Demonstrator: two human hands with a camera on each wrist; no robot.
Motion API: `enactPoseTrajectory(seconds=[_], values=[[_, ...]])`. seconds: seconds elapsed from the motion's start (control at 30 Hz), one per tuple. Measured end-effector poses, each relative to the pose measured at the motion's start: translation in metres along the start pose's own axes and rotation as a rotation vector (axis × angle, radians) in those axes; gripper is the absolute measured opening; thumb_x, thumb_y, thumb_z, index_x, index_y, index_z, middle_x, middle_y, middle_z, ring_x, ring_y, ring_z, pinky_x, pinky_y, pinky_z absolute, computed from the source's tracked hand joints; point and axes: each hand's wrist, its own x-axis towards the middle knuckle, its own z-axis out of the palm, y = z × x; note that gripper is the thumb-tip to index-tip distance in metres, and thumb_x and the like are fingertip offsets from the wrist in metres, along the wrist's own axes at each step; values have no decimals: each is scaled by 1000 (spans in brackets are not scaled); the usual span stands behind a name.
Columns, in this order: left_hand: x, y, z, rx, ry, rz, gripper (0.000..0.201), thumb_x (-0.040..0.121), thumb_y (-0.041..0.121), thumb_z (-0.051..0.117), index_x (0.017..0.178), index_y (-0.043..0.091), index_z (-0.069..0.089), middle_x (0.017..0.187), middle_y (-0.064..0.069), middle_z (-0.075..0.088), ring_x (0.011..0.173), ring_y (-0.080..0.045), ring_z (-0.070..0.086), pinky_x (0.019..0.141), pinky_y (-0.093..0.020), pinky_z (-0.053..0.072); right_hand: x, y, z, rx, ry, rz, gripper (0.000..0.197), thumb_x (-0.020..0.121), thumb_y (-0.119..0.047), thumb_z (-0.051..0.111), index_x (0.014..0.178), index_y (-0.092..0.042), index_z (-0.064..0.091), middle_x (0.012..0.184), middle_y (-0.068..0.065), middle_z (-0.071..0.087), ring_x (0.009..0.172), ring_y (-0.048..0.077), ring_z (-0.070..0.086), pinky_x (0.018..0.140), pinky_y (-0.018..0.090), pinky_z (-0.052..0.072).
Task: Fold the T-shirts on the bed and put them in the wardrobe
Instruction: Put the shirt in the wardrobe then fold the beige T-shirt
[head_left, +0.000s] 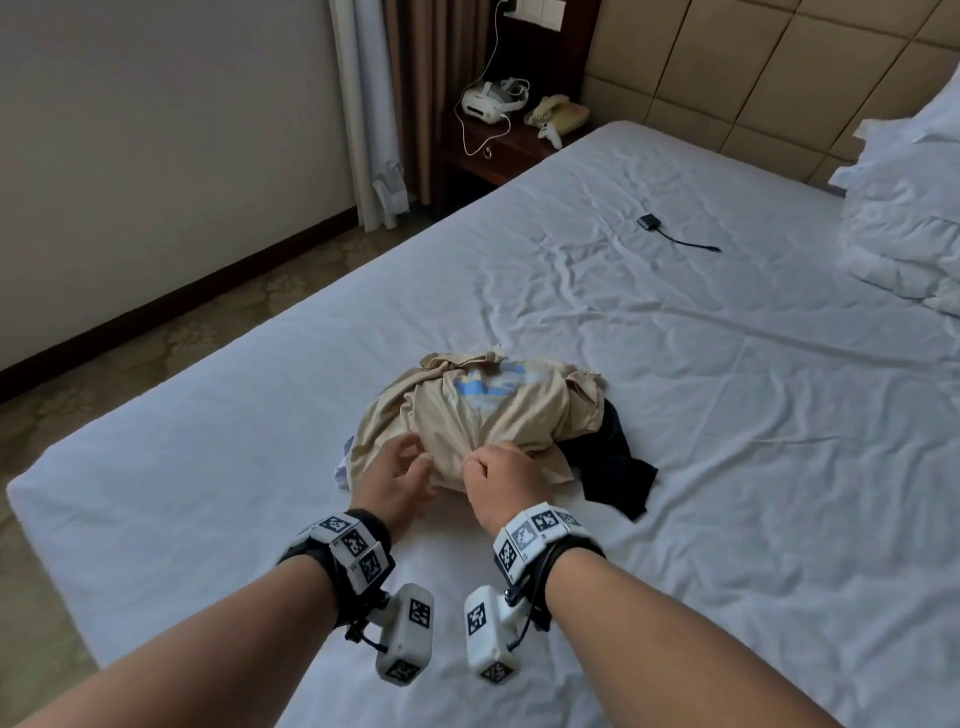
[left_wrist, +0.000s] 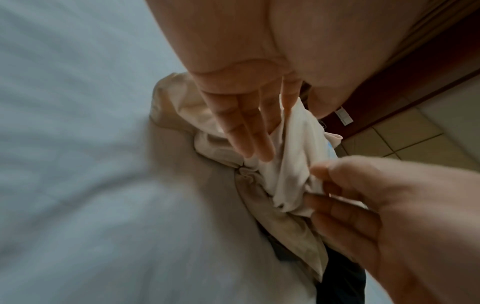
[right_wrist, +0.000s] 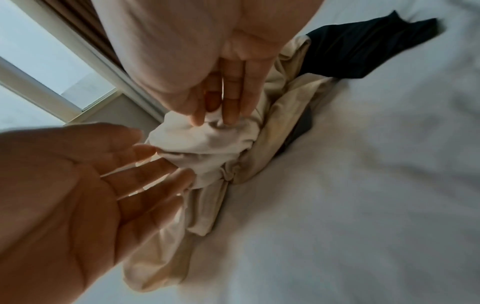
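on the near part of the bed (head_left: 675, 364), both hands are working at a crumpled pile of shirts. beige t-shirt (head_left: 483, 410) is sitting on top w/ a blue print showing, black t-shirt (head_left: 618, 467) is poking out from under its right side, and a bit of pale/white fabric (head_left: 343, 462) is showing at the left edge, can't tell if that's a 3rd shirt.

right hand (head_left: 501, 478): grip is pinching a bunch of the beige shirt's near edge, thumb + fingers curled into the cloth (right wrist view confirms). left hand (head_left: 400, 478): grip is spread, fingers relaxed and reaching toward the same bunch, fingertips at the fabric but not closing on it afaict.

progress, judging from the layout: basically at the start. nothing is looking folded, all shirts are lying wadded together, no wardrobe in view. left to do: separating the beige one, laying it flat, folding, repeating for the others, carrying all to the wardrobe.

around: small black adapter w/ cable (head_left: 670, 231) lying further up the sheet, well apart from the pile. pillows (head_left: 904, 208) at the head end. nightstand (head_left: 498, 150) beside the bed w/ a white headset (head_left: 493, 101), a phone (head_left: 558, 111) and a white controller (head_left: 550, 135).

in the way: not much, plenty of sheet for spreading. main snag is prob the shirts being tangled, so lifting the beige one could be dragging the black one along.
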Motion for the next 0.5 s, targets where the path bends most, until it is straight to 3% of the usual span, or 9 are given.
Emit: enactPoseTrajectory(seconds=[0.07,0.17,0.27,0.37,0.43,0.5], values=[[3,1,1,-5,-2,-40,37,100,27,60,134,17,50,113,-15,65,63,-18,68,52,-31,52,-12,8,-4,39,36,5,29,92,-25,50,67,-11,58,81,4,57,71,25,51,64,34,41],[2,5,7,-4,6,-60,42,92,39,70,123,19,49,104,-12,65,63,-22,71,49,-30,53,-36,22,-7,93,-14,14,25,75,-26,56,57,-9,51,55,1,39,55,16,37,51,32,37],[-10,6,22,35,31,-63,50,86,45,75,116,13,51,103,-8,63,64,-22,70,45,-24,51,-57,44,-3,171,-109,17,19,63,-28,52,51,-15,44,52,-5,26,53,8,28,48,26,27],[-18,-3,35,89,90,-66,37,88,34,75,109,9,57,92,-5,66,67,-22,68,46,-26,54,-68,67,3,132,-227,14,22,61,-27,54,49,-14,41,51,-2,26,53,11,27,50,26,27],[-21,-12,41,179,91,-71,24,88,23,70,99,1,66,73,-9,68,57,-21,66,49,-30,56,-76,77,6,5,-320,4,19,61,-27,53,53,-11,47,52,6,31,52,15,29,51,27,33],[-30,-16,46,268,59,-47,17,86,18,68,86,0,69,61,-13,68,49,-21,62,47,-30,53,-86,88,9,-65,-321,13,21,61,-29,50,61,-9,55,58,12,45,53,18,35,51,31,42]])
